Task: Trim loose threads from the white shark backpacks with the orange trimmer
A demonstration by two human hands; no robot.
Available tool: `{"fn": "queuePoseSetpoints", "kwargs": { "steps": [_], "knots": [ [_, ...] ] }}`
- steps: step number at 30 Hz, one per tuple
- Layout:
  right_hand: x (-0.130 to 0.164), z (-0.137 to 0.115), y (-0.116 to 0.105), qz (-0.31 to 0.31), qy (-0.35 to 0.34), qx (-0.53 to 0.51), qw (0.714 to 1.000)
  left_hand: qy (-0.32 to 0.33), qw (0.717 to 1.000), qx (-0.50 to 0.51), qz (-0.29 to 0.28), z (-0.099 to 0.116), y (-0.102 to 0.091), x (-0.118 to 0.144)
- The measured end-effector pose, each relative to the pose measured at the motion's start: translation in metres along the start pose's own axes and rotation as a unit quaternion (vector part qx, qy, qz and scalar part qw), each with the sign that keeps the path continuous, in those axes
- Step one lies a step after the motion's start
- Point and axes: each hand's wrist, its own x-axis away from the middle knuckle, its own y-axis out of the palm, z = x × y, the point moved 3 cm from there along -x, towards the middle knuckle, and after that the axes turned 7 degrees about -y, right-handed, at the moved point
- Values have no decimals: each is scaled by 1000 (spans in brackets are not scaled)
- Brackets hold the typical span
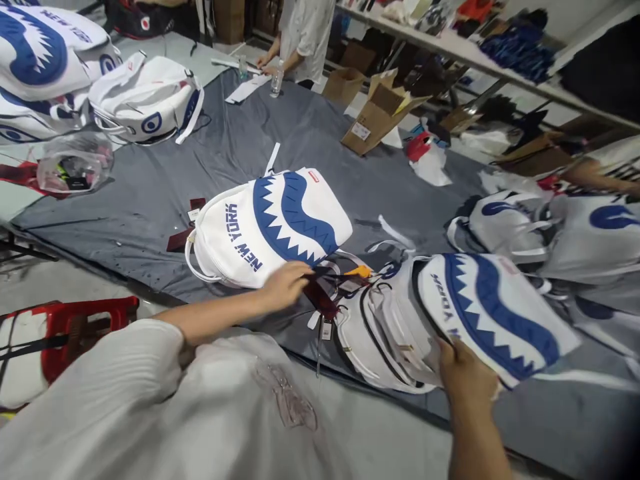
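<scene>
A white backpack point(273, 227) with blue wave and tooth shapes and "NEW YORK" lettering lies on the grey-covered table. My left hand point(284, 287) is closed beside its lower edge, next to a dark red tag point(320, 298) and dark strips. What its fingers hold is blurred. At the right, my right hand point(469, 375) grips the edge of another white backpack point(493, 310) with the same print. This one lies tilted on top of more white backpacks point(373, 333). An orange object point(359, 271) sits between the two groups, its kind unclear.
More white backpacks stand at the far left point(150, 100) and right point(510, 227). An open cardboard box point(375, 117) rests at the table's far edge. A co-worker point(305, 40) works at the back, near a clear bottle point(277, 79). A red stool point(85, 327) stands left.
</scene>
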Motion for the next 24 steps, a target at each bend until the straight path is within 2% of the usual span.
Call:
{"fn": "queuePoseSetpoints", "kwargs": {
  "steps": [2,3,5,6,8,11,13,15,16,17,19,21,24],
  "knots": [
    [25,5,29,-11,19,28,999,-42,997,-49,39,-32,-48,21],
    [32,5,39,-31,24,33,999,-64,990,-105,63,-45,-70,31],
    [33,-1,51,-67,31,65,995,-105,972,-192,92,-62,-103,49],
    [29,-11,54,-78,27,80,993,-121,962,-224,98,-68,-114,57],
    [13,-47,59,-91,10,82,992,-143,950,-257,104,-73,-123,69],
    [-9,-141,80,-136,-47,-65,988,-161,942,-269,123,-73,-124,77],
    [-15,-211,104,-228,-76,-151,959,-174,938,-264,140,-75,-126,76],
    [-14,-264,127,-323,-70,-126,935,-197,933,-254,161,-81,-134,75],
    [-14,-282,136,-360,-67,-99,925,-214,929,-248,172,-86,-140,75],
    [-13,-293,143,-388,-64,-69,917,-236,924,-240,181,-92,-145,76],
    [-15,-300,151,-413,-71,-29,907,-279,916,-215,192,-108,-154,80],
    [-20,-293,156,-403,-98,-10,910,-297,918,-183,188,-122,-157,85],
    [-27,-280,162,-372,-184,-11,910,-284,932,-144,173,-135,-153,91]
  ]
}}
